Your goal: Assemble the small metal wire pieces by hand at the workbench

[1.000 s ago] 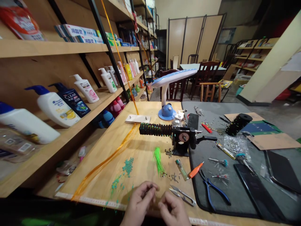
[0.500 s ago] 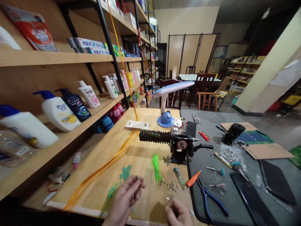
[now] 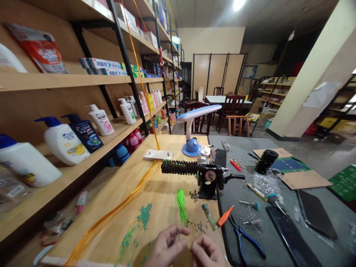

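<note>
My left hand (image 3: 167, 246) is at the bottom of the view, with its fingertips pinching a thin dark piece of wire (image 3: 174, 241). My right hand (image 3: 208, 254) is curled close beside it, and I cannot see whether it holds anything. Both hands are over a wooden workbench (image 3: 164, 189). Teal beads (image 3: 144, 216) lie to their left, beyond them loose amber filaments (image 3: 111, 211). A bundle of green bristles (image 3: 181, 207) and small metal pieces (image 3: 198, 226) lie ahead. A hand-cranked winder (image 3: 208, 178) holds a dark bristled coil (image 3: 179, 167) farther back.
A lighter (image 3: 209, 216), an orange-handled tool (image 3: 225, 216) and blue-handled pliers (image 3: 244, 239) lie near the right hand. A grey mat (image 3: 236, 193) with scattered parts lies right of the bench. Shelves of bottled toiletries (image 3: 83, 137) run along the left.
The view has tilted upward and the bench sits lower in the picture. My hands have drawn closer together, and the small snips seen earlier no longer show.
</note>
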Available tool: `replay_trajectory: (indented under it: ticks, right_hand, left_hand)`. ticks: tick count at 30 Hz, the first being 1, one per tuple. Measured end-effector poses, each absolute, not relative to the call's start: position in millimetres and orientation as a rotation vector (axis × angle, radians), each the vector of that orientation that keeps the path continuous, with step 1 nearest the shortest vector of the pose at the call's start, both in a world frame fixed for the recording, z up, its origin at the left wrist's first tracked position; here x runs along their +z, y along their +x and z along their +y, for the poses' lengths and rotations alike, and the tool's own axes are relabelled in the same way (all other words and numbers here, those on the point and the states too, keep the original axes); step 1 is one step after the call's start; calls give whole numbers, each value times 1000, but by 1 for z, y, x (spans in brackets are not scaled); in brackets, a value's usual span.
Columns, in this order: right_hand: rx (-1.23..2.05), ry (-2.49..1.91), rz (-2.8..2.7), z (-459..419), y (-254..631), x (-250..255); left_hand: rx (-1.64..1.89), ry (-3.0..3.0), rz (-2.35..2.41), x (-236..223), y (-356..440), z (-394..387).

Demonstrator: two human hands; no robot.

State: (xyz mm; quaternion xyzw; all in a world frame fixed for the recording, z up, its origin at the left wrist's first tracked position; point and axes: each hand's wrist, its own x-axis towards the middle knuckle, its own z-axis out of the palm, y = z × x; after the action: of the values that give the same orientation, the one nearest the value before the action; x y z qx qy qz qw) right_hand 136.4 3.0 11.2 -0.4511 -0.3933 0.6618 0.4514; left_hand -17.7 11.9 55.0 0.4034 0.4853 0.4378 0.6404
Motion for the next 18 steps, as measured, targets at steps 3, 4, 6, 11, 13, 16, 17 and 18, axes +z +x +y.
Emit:
replay_trajectory:
  ticks: [3, 4, 6, 11, 13, 16, 17, 18]
  right_hand:
    - [1641, -1136, -1032, 5, 136, 16]
    - [1640, -1141, -1051, 5, 136, 17]
    - [1639, -1148, -1081, 5, 137, 21]
    - [1615, -1148, -1156, 8, 144, 19]
    - [1604, -1133, -1203, 11, 145, 14]
    - [1571, -1081, -1219, 17, 141, 10]
    - [1566, -1052, -1194, 19, 138, 10]
    - [1564, -1020, -1165, 21, 136, 11]
  left_hand:
    - [958, 1043, 1166, 55, -14, 17]
    - [938, 1074, 1171, 55, -12, 20]
    - [924, 1092, 1180, 58, -9, 23]
    - [1043, 1024, 1250, 74, -8, 24]
    - [1064, 1070, 1253, 78, -10, 23]
    - [1060, 1196, 1250, 74, -12, 20]
    - [1063, 1239, 1256, 69, -12, 20]
    - [1072, 1272, 1268, 63, -12, 19]
